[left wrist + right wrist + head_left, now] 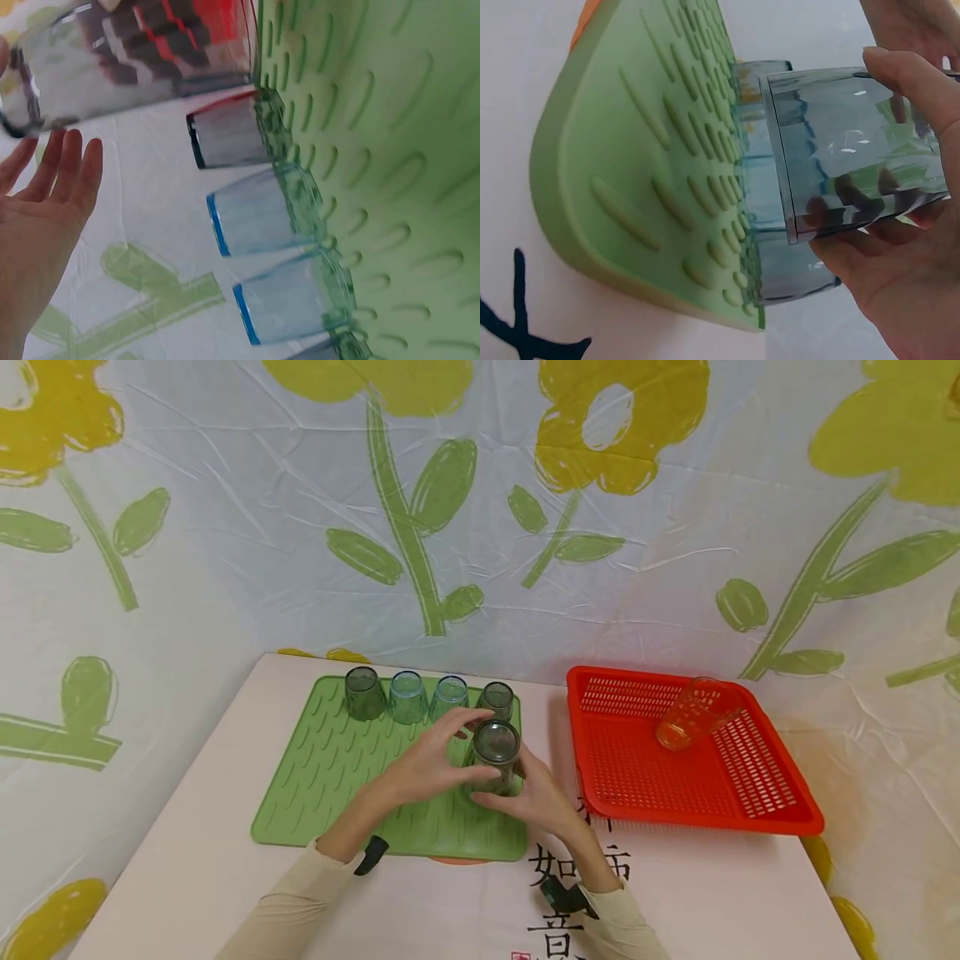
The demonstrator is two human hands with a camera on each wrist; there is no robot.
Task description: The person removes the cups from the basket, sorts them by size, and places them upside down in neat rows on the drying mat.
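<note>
A smoky grey glass (497, 760), larger than the others near it, stands upright close over the front right of the green ribbed mat (337, 793), its wider rim facing down. My right hand (536, 793) grips its lower part, thumb on one side and fingers on the other, as the right wrist view shows. My left hand (435, 756) is curved around the far and left side of the glass. In the left wrist view, the left fingers (71, 161) are loosely spread, tips right at the glass's upper end. Beyond it stands a dark glass (498, 697).
Along the mat's back edge, two blue-tinted glasses (407, 697) and another dark glass (365, 695) stand in line with the first dark one. To the right is a red plastic basket (697, 818) with a clear glass (686, 718) tilted inside. A flower-printed cloth (480, 568) hangs behind.
</note>
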